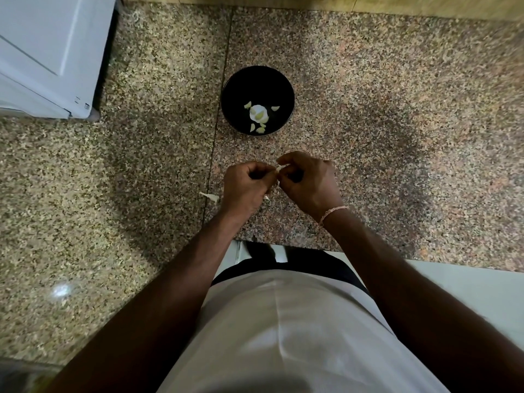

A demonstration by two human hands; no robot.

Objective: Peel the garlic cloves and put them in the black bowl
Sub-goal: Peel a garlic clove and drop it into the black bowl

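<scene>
A black bowl [257, 80] stands on the speckled granite counter [368, 109], with several peeled garlic cloves [258, 114] lying in its bottom. Just in front of the bowl my left hand [246, 186] and my right hand [309, 182] meet, fingers curled. Between their fingertips they pinch a small pale garlic clove [279, 168], mostly hidden by the fingers. A white scrap of garlic skin [210, 196] lies on the counter left of my left hand, and a smaller bit [267, 198] shows under that hand.
A white appliance [48, 52] stands at the back left corner of the counter. A wooden wall strip [312, 1] runs along the far edge. The counter's near edge is just below my wrists, against my white shirt.
</scene>
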